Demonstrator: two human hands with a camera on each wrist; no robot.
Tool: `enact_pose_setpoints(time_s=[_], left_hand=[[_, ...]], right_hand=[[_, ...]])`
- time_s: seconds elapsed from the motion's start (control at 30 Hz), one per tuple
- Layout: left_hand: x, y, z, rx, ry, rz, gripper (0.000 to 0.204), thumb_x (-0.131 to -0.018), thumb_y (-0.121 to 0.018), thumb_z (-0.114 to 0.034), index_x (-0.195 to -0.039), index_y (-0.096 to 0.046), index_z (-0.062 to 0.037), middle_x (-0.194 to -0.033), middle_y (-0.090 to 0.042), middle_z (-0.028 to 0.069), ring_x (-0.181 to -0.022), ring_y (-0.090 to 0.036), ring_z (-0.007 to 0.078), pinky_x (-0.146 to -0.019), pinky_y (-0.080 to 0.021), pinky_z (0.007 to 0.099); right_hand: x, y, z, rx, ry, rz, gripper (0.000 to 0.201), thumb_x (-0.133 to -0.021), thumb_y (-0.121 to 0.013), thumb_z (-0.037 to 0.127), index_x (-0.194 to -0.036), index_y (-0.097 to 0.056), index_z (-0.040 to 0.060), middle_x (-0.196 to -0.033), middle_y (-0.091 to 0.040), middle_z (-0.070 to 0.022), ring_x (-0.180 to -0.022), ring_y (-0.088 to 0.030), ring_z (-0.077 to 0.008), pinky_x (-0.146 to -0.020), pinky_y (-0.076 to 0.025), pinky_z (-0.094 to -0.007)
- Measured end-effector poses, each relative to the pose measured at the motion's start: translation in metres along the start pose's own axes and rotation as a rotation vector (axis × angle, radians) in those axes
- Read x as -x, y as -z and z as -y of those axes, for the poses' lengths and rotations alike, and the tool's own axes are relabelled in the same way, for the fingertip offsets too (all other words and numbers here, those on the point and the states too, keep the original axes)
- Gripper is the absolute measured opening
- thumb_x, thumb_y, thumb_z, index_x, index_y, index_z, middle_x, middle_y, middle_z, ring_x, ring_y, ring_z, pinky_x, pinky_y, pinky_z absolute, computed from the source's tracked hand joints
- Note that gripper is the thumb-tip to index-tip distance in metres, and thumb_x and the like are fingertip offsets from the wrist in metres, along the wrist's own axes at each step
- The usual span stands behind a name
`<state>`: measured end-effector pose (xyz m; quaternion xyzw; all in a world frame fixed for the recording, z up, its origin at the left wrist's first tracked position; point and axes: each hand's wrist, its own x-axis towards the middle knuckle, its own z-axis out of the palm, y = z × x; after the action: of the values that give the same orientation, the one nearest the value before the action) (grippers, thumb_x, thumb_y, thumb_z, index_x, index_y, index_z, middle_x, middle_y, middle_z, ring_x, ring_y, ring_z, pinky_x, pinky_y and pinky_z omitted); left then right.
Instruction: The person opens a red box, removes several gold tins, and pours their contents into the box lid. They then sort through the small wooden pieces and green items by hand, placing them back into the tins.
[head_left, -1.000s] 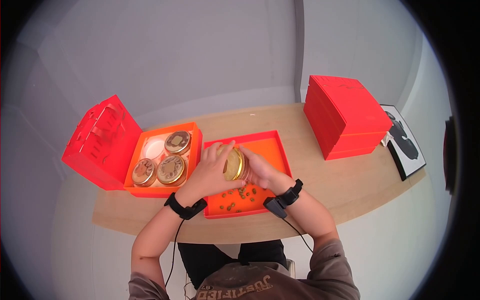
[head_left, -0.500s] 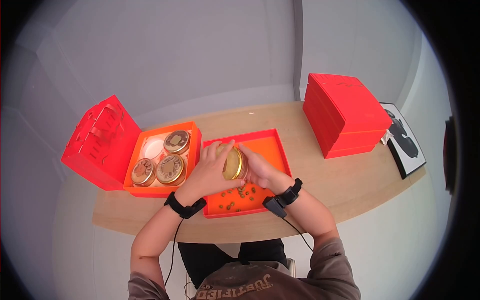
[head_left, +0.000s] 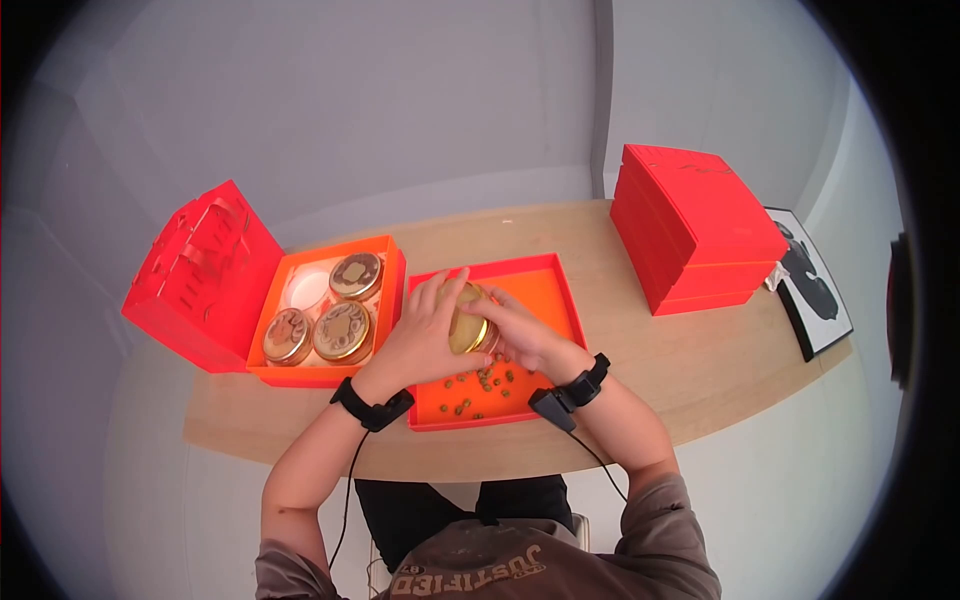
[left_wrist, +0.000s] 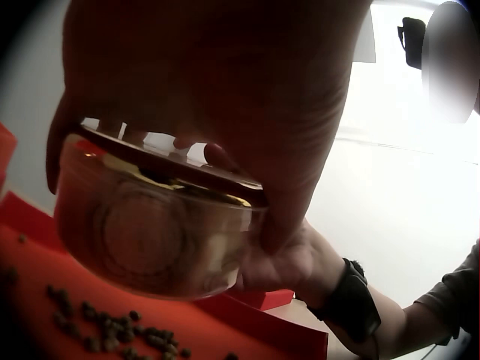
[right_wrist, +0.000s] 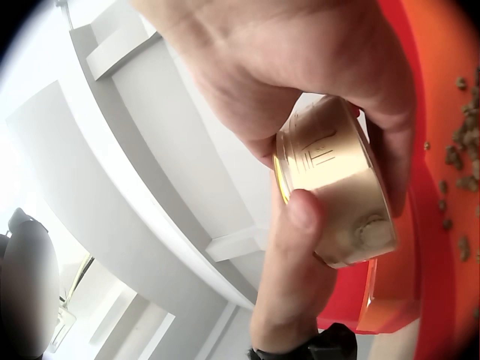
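Both hands hold a round clear jar (head_left: 472, 332) with a gold-rimmed lid, tilted over the tray. My left hand (head_left: 418, 340) spans the lid side, its fingers and thumb around the edge. From the other side, my right hand (head_left: 535, 342) grips the jar's body, with the thumb reaching to the lid rim. In the left wrist view the jar's body (left_wrist: 142, 240) carries a round printed mark. A gold label (right_wrist: 330, 154) shows in the right wrist view. Below lies a red tray with an orange floor (head_left: 540, 285), where small greenish-brown pellets (head_left: 485, 380) are scattered.
At the left, an open orange-red box (head_left: 300, 380) holds three lidded jars (head_left: 342, 332) and a round white recess (head_left: 307, 290); its red cover (head_left: 205, 285) stands beside it. A tall red box (head_left: 700, 220) and a framed picture (head_left: 815, 290) are at the right.
My right thumb has moved left onto the lid rim, and the right fingers have shifted around the jar. The jar stays between both hands, above the tray.
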<state>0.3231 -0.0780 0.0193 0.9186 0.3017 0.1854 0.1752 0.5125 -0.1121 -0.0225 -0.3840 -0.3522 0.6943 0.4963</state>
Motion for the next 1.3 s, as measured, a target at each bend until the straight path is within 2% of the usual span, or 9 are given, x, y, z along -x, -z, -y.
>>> enact_pose_setpoints(time_s=[0.17, 0.23, 0.27, 0.33, 0.53, 0.77, 0.87, 1.07, 1.3], left_hand=[[-0.003, -0.012, 0.027, 0.186, 0.030, -0.135, 0.098, -0.087, -0.078, -0.045, -0.159, -0.025, -0.0048, -0.158, -0.030, 0.0271, -0.148, -0.031, 0.0414, -0.119, -0.033, 0.0509], [-0.005, -0.018, 0.030, 0.787, 0.287, -0.384, 0.072, -0.101, -0.063, -0.042, -0.155, -0.034, -0.0040, -0.153, -0.043, 0.0194, -0.143, -0.042, 0.0304, -0.116, -0.039, 0.0456], [-0.003, -0.018, 0.030, 0.787, 0.290, -0.386, 0.072, -0.101, -0.063, -0.042, -0.155, -0.034, -0.0040, -0.153, -0.043, 0.0194, -0.143, -0.042, 0.0304, -0.116, -0.039, 0.0456], [0.003, -0.009, 0.018, 1.289, 0.476, -0.196, 0.055, -0.107, -0.054, -0.041, -0.147, -0.044, -0.0046, -0.144, -0.054, 0.0108, -0.135, -0.052, 0.0213, -0.110, -0.044, 0.0424], [0.004, -0.016, 0.019, 1.438, 0.439, -0.209, 0.046, -0.108, -0.053, -0.038, -0.142, -0.050, -0.0067, -0.135, -0.059, 0.0074, -0.129, -0.056, 0.0173, -0.102, -0.051, 0.0386], [0.009, -0.012, 0.018, 1.400, 0.425, -0.259, 0.042, -0.110, -0.048, -0.033, -0.142, -0.051, -0.0058, -0.141, -0.059, 0.0092, -0.127, -0.060, 0.0178, -0.106, -0.050, 0.0366], [0.013, -0.012, 0.024, 1.504, 0.447, -0.217, 0.043, -0.109, -0.050, -0.037, -0.138, -0.055, -0.0052, -0.132, -0.062, 0.0080, -0.123, -0.061, 0.0161, -0.104, -0.050, 0.0354], [0.018, -0.015, 0.024, 1.447, 0.406, -0.186, 0.048, -0.110, -0.047, -0.038, -0.139, -0.055, -0.0004, -0.134, -0.063, 0.0093, -0.123, -0.060, 0.0152, -0.105, -0.047, 0.0327], [0.022, 0.006, 0.018, 1.320, 0.399, -0.110, 0.048, -0.105, -0.058, -0.036, -0.136, -0.056, -0.0002, -0.127, -0.063, 0.0074, -0.123, -0.058, 0.0138, -0.106, -0.045, 0.0322]], right_hand=[[-0.001, 0.003, 0.002, -0.077, 0.061, 0.005, 0.051, -0.099, -0.063, 0.026, -0.137, -0.041, 0.0014, -0.129, -0.058, -0.0151, -0.112, -0.068, -0.0237, -0.086, -0.062, -0.0394], [0.001, 0.004, 0.007, -0.273, 0.106, 0.094, 0.044, -0.101, -0.059, 0.023, -0.136, -0.042, 0.0020, -0.127, -0.058, -0.0141, -0.113, -0.067, -0.0231, -0.089, -0.062, -0.0402], [0.003, 0.002, 0.009, -0.273, 0.103, 0.095, 0.044, -0.101, -0.059, 0.023, -0.136, -0.042, 0.0020, -0.127, -0.058, -0.0141, -0.113, -0.067, -0.0231, -0.089, -0.062, -0.0402], [0.009, -0.004, 0.015, -0.213, 0.150, 0.013, 0.039, -0.102, -0.057, 0.022, -0.134, -0.044, 0.0028, -0.126, -0.059, -0.0130, -0.114, -0.067, -0.0224, -0.091, -0.061, -0.0389], [0.010, -0.005, 0.016, -0.177, 0.151, -0.011, 0.042, -0.102, -0.057, 0.022, -0.137, -0.044, 0.0032, -0.129, -0.058, -0.0122, -0.117, -0.065, -0.0220, -0.092, -0.061, -0.0383], [0.008, -0.004, 0.016, -0.084, 0.208, 0.038, 0.050, -0.100, -0.057, 0.020, -0.146, -0.040, 0.0052, -0.132, -0.056, -0.0120, -0.118, -0.064, -0.0212, -0.091, -0.059, -0.0364], [0.013, -0.013, 0.017, 0.013, 0.186, 0.024, 0.053, -0.100, -0.056, 0.020, -0.148, -0.039, 0.0054, -0.134, -0.057, -0.0121, -0.122, -0.061, -0.0205, -0.092, -0.057, -0.0357], [0.009, -0.010, 0.013, 0.159, 0.230, 0.017, 0.053, -0.102, -0.062, 0.037, -0.143, -0.050, 0.0057, -0.137, -0.059, -0.0097, -0.131, -0.054, -0.0195, -0.112, -0.040, -0.0357], [0.010, -0.012, 0.015, 0.175, 0.248, -0.003, 0.053, -0.104, -0.058, 0.039, -0.144, -0.049, 0.0047, -0.137, -0.059, -0.0104, -0.132, -0.053, -0.0201, -0.113, -0.039, -0.0364]])
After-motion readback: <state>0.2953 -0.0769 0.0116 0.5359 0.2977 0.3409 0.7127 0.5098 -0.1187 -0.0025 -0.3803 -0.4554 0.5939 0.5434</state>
